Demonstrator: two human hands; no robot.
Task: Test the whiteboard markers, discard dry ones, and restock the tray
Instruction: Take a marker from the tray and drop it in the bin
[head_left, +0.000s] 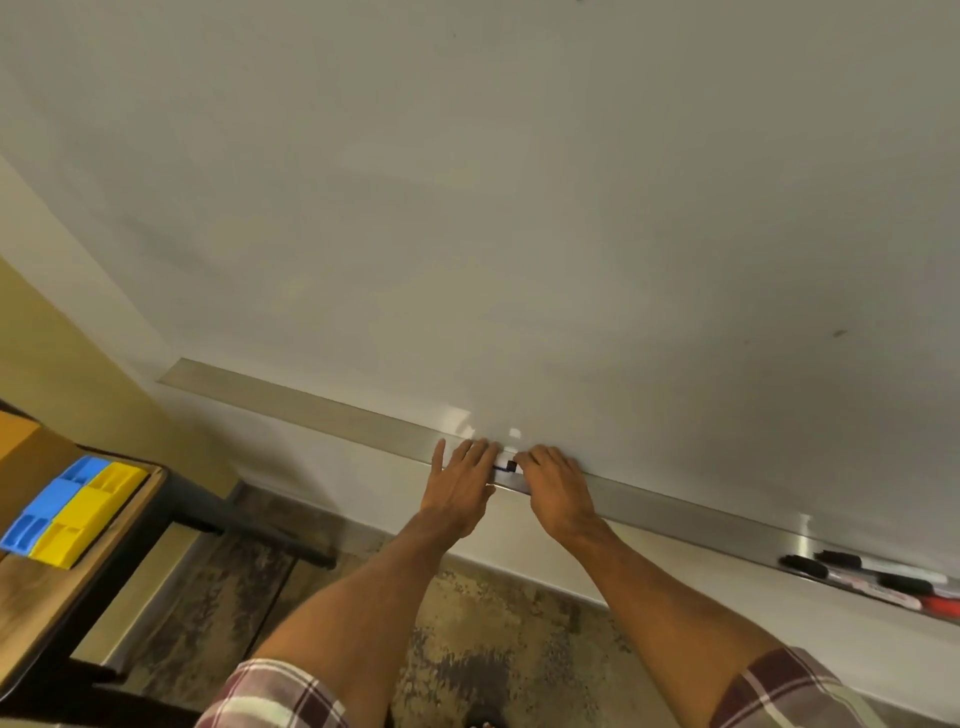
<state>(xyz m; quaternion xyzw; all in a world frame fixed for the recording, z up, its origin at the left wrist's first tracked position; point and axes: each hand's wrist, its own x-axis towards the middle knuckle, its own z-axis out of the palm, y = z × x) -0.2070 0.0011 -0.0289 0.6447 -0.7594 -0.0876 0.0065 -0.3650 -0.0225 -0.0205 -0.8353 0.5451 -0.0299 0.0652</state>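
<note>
1. The board (519, 208) fills the wall in front of the person. It is wiped white, so any test stroke would show at once.
2. The tray (311, 405) runs along the board's bottom edge. Its long left stretch is bare metal, and that looks like the part to be restocked.
3. A table (52, 587) stands well off to the left with blue and yellow bins (98, 514) on it. I cannot see what is in them.
4. A marker pile (872, 577) lies at the tray's far right. It has black caps and one red, heaped together, perhaps waiting to be tested.
5. The left hand (462, 483) lies flat over the tray with its fingers straight and thumb spread. Its fingertips touch one end of the marker, which I judge is to steady it.
6. The right hand (556, 488) curls its fingers down at the marker's dark cap end. Whether it pinches the cap is hidden.
7. The marker (505, 466) lies in the tray's middle, between the two hands, and only a short piece of it shows. My guess is that the cap is about to be pulled.
</note>
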